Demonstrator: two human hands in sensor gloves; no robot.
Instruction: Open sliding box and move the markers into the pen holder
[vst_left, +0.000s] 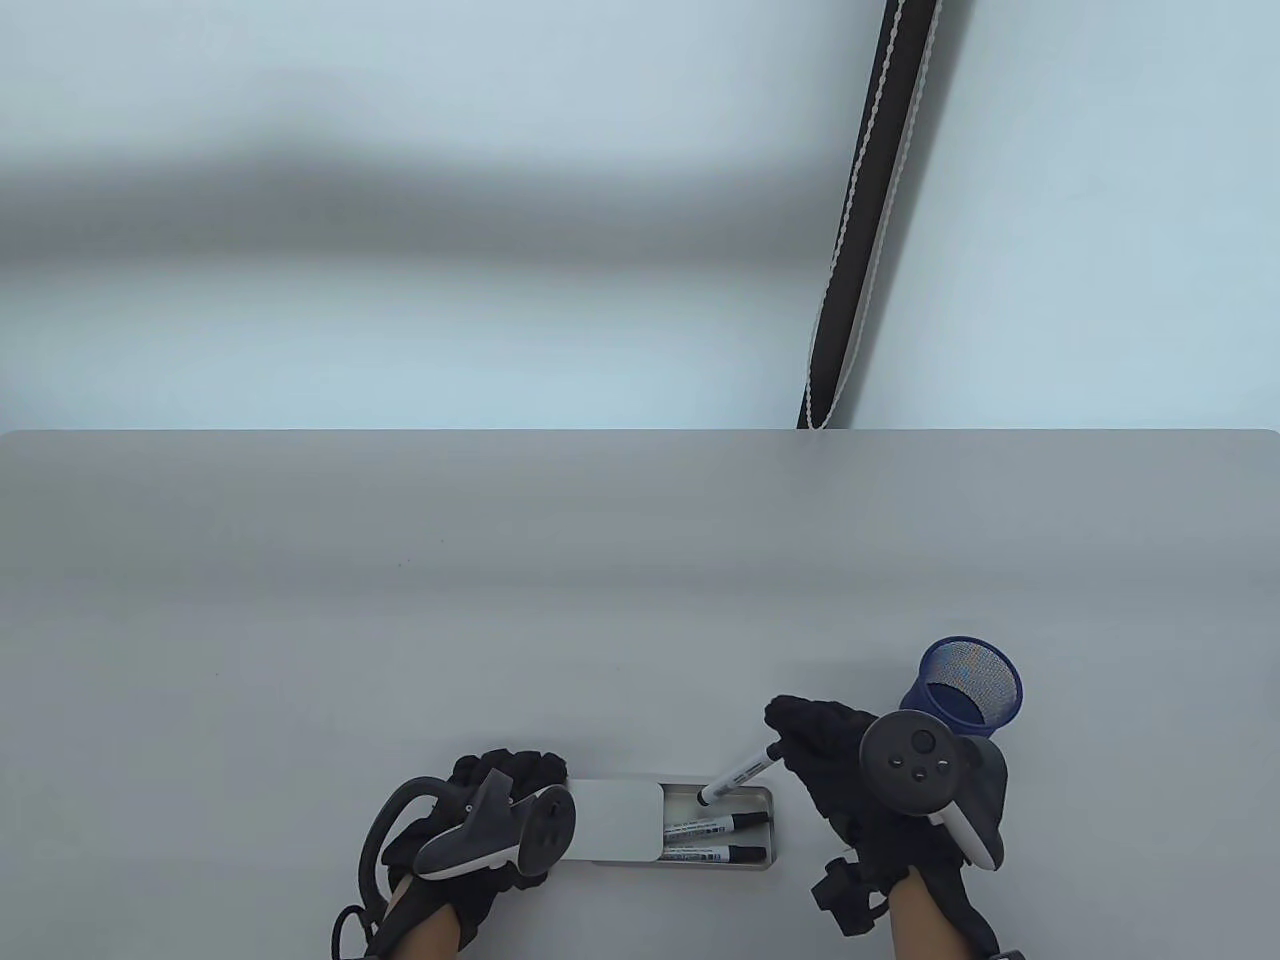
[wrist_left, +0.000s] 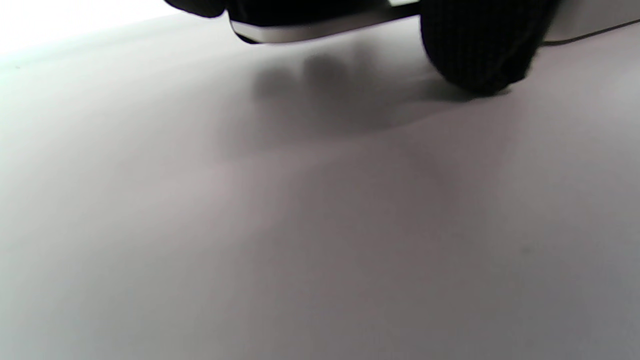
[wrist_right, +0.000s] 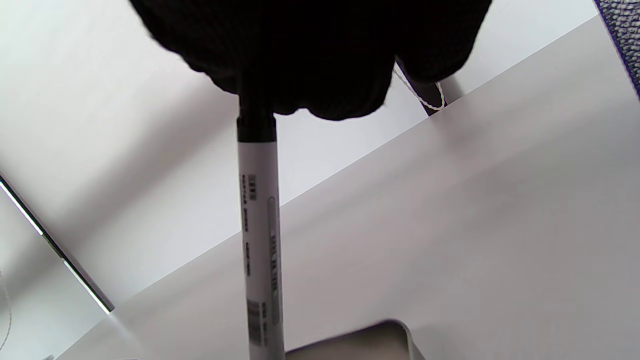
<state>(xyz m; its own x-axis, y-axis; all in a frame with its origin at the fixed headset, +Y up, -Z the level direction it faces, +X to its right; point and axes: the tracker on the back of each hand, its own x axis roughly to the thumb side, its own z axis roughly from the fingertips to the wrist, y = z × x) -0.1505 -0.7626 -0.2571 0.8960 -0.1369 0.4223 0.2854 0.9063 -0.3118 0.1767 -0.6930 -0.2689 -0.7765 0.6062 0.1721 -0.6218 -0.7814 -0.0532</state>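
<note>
A flat silver sliding box (vst_left: 765, 795) lies near the table's front edge, its white lid (vst_left: 612, 820) slid left so the right half is uncovered. Two white markers with black caps (vst_left: 715, 826) lie inside. My right hand (vst_left: 815, 735) pinches a third marker (vst_left: 738, 775) by its black end; the marker (wrist_right: 260, 240) slants down toward the box (wrist_right: 370, 340). My left hand (vst_left: 505, 780) holds the box's left end, its fingers (wrist_left: 475, 50) curled against the box edge (wrist_left: 300, 32). The blue mesh pen holder (vst_left: 970, 690) stands just right of my right hand.
A dark strap with white stitching (vst_left: 868, 210) hangs beyond the table's far edge. The grey table (vst_left: 500, 600) stretches wide behind the box. The holder's mesh rim (wrist_right: 625, 30) shows at the right wrist view's upper right corner.
</note>
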